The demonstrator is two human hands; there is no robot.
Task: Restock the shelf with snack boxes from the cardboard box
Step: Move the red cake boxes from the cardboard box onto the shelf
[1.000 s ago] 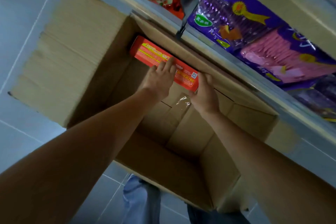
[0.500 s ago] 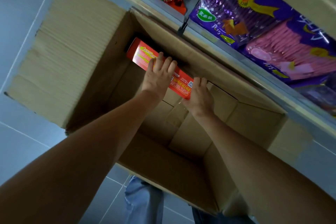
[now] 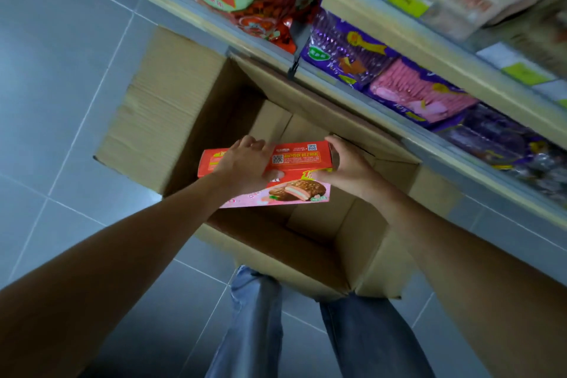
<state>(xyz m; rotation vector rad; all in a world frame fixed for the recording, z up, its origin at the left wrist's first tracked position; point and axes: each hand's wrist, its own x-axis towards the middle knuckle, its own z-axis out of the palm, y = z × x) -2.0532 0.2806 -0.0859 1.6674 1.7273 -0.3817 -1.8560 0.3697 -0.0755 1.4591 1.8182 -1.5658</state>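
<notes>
My left hand (image 3: 245, 164) hides the middle of the snack box (image 3: 302, 159), whose print is too small to read. Between one and three o'clock the packs (image 3: 503, 144) on the shelf (image 3: 454, 52) are blurred and cut by the edge.

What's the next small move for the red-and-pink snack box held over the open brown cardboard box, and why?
Probably carry the red-and-pink snack box up and right toward the shelf. The left hand and right hand grip its ends, it hangs over the opening of the brown cardboard box, and the stocked shelf lies just to the right. Its slot isn't visible.
</notes>
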